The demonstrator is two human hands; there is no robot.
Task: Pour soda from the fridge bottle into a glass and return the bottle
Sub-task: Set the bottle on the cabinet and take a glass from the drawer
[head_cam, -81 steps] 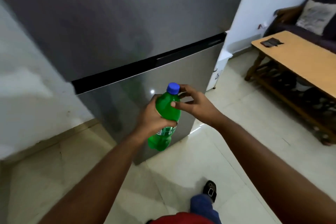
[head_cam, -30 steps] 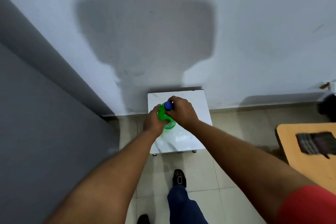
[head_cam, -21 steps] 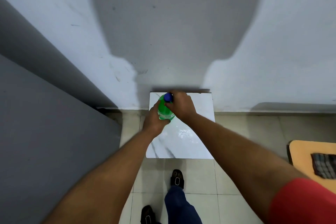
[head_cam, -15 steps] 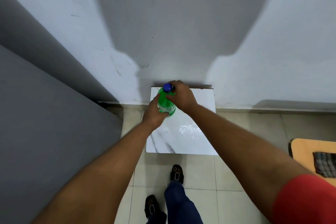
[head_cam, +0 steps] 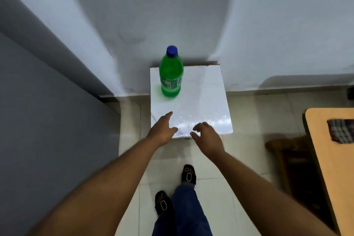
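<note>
The green soda bottle [head_cam: 171, 74] stands upright with its blue cap [head_cam: 171, 51] on, at the far left corner of the white marble counter [head_cam: 203, 101], well ahead of my hands. My left hand [head_cam: 162, 130] and right hand [head_cam: 207, 138] hover at the counter's near edge, apart. The surface between is bare. My fingers [head_cam: 199, 126] are spread loosely, holding and touching nothing.

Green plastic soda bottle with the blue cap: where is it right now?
The green plastic soda bottle stands upright at the far-left corner of the small white marble-top table, near the wall, beyond both open hands, with neither touching it.
</note>
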